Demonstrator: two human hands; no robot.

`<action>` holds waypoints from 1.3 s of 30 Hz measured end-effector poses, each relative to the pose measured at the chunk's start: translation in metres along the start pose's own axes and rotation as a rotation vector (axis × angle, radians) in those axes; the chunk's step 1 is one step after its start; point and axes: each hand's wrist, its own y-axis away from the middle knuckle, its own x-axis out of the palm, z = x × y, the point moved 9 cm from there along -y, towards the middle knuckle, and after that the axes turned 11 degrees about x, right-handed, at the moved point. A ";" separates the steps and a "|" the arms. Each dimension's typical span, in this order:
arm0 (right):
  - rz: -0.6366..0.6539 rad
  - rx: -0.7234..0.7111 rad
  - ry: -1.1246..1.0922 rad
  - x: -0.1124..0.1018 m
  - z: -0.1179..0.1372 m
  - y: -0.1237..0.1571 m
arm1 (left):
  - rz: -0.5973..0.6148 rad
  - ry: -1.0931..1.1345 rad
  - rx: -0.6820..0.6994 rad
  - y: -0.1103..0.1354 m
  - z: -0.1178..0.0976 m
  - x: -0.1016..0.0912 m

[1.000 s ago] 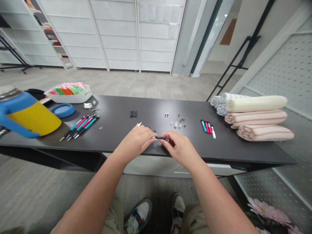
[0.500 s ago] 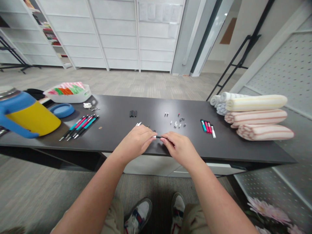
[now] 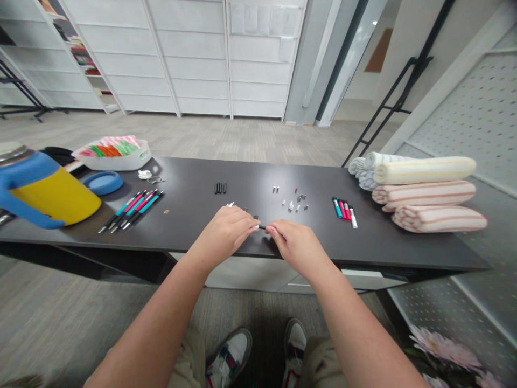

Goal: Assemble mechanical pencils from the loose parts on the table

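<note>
Both hands meet at centre frame over the near edge of the dark table (image 3: 202,215). Left hand (image 3: 226,231) and right hand (image 3: 297,245) each pinch an end of one thin black pen (image 3: 262,227); fingers curled shut around it, only a short bit of barrel shows between the fingertips. The pen sits level, just above the tabletop.

Just behind the left hand: a couple of small white and black bits (image 3: 230,205), partly hidden by the knuckles. Further back, centre: three short black caps (image 3: 220,188) side by side. Right of centre: a scatter of tiny pen parts (image 3: 293,202), too small to tell apart. Right of that: a row of short teal, pink and white pieces (image 3: 344,210).

Left of centre: a bunch of finished teal and pink pens (image 3: 133,209) lying slanted. Far left: yellow jug with blue handle (image 3: 44,196), blue lid (image 3: 103,182), white tray (image 3: 115,153) with coloured items. Far right: a stack of rolled towels (image 3: 424,194).
</note>
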 end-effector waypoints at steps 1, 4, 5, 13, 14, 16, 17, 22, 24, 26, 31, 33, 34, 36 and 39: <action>-0.002 0.014 -0.002 0.000 -0.001 0.000 | 0.002 -0.001 0.000 0.000 0.000 0.000; -0.013 0.024 -0.033 -0.003 -0.001 0.000 | 0.008 -0.003 -0.001 0.000 0.000 0.001; -0.011 0.013 -0.032 -0.003 0.000 0.000 | 0.007 -0.003 0.000 0.000 0.000 0.001; -0.001 -0.013 -0.019 -0.004 0.003 0.000 | 0.003 -0.012 0.001 0.001 0.001 0.001; -0.006 -0.020 -0.032 -0.004 0.004 0.001 | 0.002 -0.013 0.005 0.000 0.000 0.000; -0.007 -0.040 -0.020 -0.003 0.005 0.001 | -0.008 -0.017 0.015 0.000 -0.001 -0.001; -0.006 -0.049 -0.003 -0.002 0.006 0.002 | -0.016 -0.022 0.022 0.000 -0.003 -0.002; 0.002 -0.019 0.041 -0.001 0.006 0.002 | -0.035 -0.088 0.065 -0.001 -0.010 -0.005; 0.000 0.019 0.009 -0.003 0.003 0.001 | -0.057 -0.111 0.071 0.000 -0.011 -0.008; -0.017 0.034 -0.039 -0.005 0.001 0.002 | -0.076 -0.120 0.071 0.000 -0.010 -0.010; -0.048 0.000 -0.015 -0.004 0.003 0.003 | -0.064 -0.112 0.084 0.000 -0.009 -0.007; -0.036 0.020 0.025 -0.002 0.002 0.002 | -0.061 -0.116 0.086 0.000 -0.010 -0.007; -0.028 0.030 0.037 -0.001 0.001 0.002 | -0.061 -0.120 0.085 0.000 -0.009 -0.007; -0.016 0.047 0.037 0.000 0.000 0.001 | -0.065 -0.129 0.075 0.000 -0.009 -0.008; -0.020 0.035 0.004 -0.002 0.002 0.001 | -0.073 -0.131 0.066 0.000 -0.008 -0.009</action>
